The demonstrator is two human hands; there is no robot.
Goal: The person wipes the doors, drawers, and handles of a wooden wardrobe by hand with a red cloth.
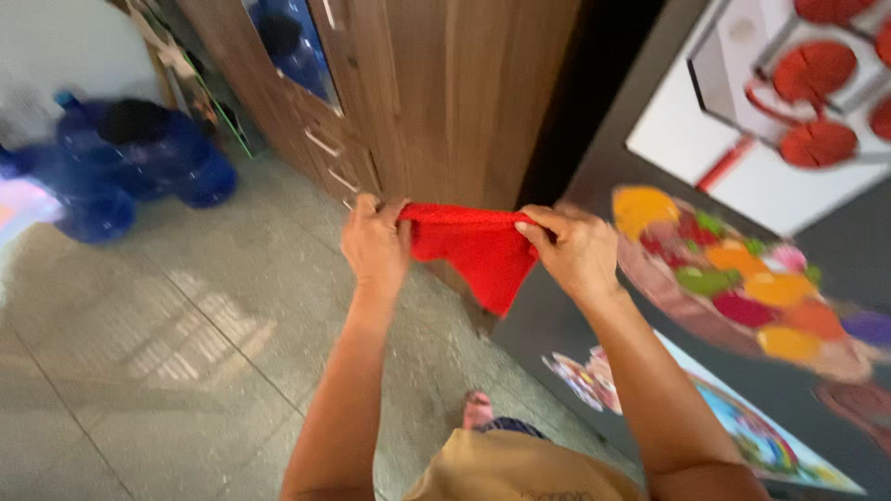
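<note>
red cloth (pixel 478 250): matt knit; cabinet (pixel 464 93): wood-grain, satin; floor (pixel 139 325): smooth glossy tile; water jugs (pixel 139 158): translucent blue plastic

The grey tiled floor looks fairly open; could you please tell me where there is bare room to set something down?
The grey tiled floor is bare left of the left hand, between the blue plastic water jugs and the person's foot. It is crowded by the jugs and along the brown wooden cabinet. Both hands, right hand included, hold a red cloth.

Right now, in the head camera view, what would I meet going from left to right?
Blue water jugs → left hand → red cloth → right hand → colourful fruit picture.
</note>
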